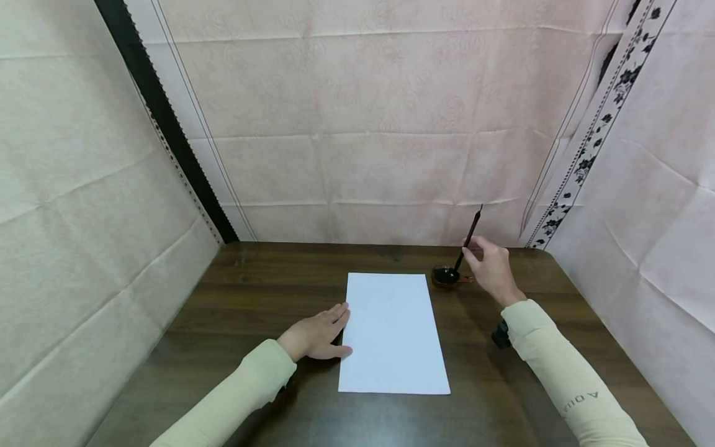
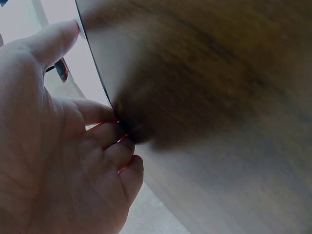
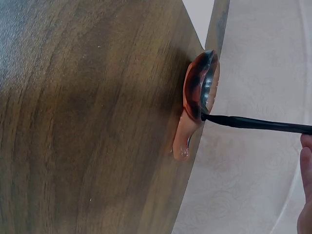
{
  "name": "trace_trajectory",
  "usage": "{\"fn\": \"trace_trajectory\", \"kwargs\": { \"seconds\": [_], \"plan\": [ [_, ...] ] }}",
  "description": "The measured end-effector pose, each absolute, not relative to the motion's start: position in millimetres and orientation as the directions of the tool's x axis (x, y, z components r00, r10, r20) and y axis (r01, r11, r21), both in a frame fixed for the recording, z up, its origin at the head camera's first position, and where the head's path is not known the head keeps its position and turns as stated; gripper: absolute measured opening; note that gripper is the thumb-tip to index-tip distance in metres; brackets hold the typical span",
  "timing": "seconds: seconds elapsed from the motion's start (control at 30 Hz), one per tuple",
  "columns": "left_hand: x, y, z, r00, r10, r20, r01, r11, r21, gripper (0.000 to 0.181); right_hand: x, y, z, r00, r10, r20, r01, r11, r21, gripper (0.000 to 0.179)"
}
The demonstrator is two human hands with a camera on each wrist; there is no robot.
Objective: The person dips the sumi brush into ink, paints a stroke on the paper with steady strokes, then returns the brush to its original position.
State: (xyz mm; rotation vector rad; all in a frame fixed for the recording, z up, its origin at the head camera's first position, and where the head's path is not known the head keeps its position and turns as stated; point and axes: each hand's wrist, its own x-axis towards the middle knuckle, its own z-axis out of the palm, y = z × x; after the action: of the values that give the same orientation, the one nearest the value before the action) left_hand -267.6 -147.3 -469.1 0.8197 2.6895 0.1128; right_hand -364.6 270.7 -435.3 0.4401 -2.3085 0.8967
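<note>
A dark writing brush (image 1: 468, 240) is pinched between the fingers and thumb of my right hand (image 1: 491, 268), its tip down at the rim of a small ink dish (image 1: 445, 277). In the right wrist view the dish (image 3: 197, 85) is reddish and translucent with a short handle, and dark ink lies in it. The brush's (image 3: 253, 123) tip touches the rim near that handle. My left hand (image 1: 318, 334) rests with spread fingers on the left edge of a blank white sheet of paper (image 1: 391, 335). Up close, the left hand's (image 2: 63, 141) fingertips meet the paper's edge.
The brown wooden table (image 1: 268, 279) carries the paper at its middle and the dish to the paper's upper right. Pale cloth hangings (image 1: 357, 124) stand behind the table and on both sides, close to its edges.
</note>
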Motion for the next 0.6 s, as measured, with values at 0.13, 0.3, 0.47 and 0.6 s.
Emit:
{"fn": "trace_trajectory", "kwargs": {
  "seconds": [0.13,0.3,0.47,0.6],
  "plan": [
    [-267.2,-147.4,-467.9,-0.782,0.558,-0.277,0.532,0.83,0.169,0.091,-365.9,271.4,-435.0,-0.738,-0.093,0.668,-0.516,0.716,-0.471,0.017],
    [-266.7,-147.7,-466.8,-0.782,0.559,-0.274,0.535,0.829,0.165,0.09,-365.3,272.4,-435.1,-0.732,-0.103,0.673,-0.52,0.723,-0.455,0.016],
    [-266.3,-148.0,-467.9,-0.781,0.558,-0.281,0.532,0.83,0.169,0.091,-364.7,272.4,-435.4,-0.729,-0.109,0.676,-0.524,0.723,-0.449,0.016],
    [-266.1,-148.1,-468.2,-0.782,0.557,-0.278,0.528,0.83,0.177,0.091,-365.2,272.0,-433.1,-0.723,-0.106,0.683,-0.531,0.717,-0.451,0.016]
  ]
}}
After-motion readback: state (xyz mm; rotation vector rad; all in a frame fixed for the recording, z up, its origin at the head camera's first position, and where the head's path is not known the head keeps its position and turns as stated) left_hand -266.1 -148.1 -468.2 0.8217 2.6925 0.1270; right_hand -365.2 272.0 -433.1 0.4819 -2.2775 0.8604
